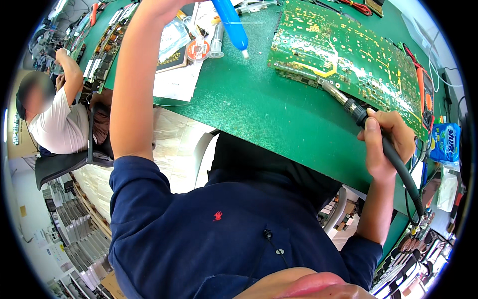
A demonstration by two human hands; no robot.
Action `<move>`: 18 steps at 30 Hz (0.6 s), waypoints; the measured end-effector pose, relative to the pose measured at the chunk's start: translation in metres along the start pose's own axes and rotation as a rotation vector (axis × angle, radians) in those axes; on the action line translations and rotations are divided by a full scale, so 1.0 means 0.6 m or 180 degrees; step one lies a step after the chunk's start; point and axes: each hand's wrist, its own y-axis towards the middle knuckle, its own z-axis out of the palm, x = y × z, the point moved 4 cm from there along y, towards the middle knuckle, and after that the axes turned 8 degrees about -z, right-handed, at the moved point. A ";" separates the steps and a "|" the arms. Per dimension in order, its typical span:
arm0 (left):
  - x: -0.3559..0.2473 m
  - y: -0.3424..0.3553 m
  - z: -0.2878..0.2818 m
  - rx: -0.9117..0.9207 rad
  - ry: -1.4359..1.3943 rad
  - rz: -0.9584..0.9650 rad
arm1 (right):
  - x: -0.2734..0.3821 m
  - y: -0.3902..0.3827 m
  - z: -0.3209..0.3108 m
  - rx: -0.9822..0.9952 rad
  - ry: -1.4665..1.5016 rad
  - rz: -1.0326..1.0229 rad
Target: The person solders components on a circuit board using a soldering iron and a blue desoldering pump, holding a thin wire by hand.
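Note:
My right hand [386, 137] is closed around the black handle of a soldering iron [356, 111]. The iron's metal tip points up and left, at the near left edge of a large green circuit board [343, 55]. At the top edge of the picture is my left hand [167, 7], its fingers mostly cut off. Beside it a blue solder sucker [231, 27] with a white nozzle slants down over the green mat [239, 99], seemingly in that hand. Under my left forearm lie a solder reel [198, 50], a clear syringe [217, 42] and white paper [179, 84].
A thick cable [403, 172] runs from the iron down along the right. Right of the board are an orange-edged meter [427, 102] and a blue packet [444, 142]. Far left, another person [62, 117] sits at a bench with more boards [107, 47].

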 end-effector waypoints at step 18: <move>0.016 -0.202 0.018 -0.0029 -0.2680 0.1886 | 0.005 0.002 0.005 -0.0260 0.0051 0.0294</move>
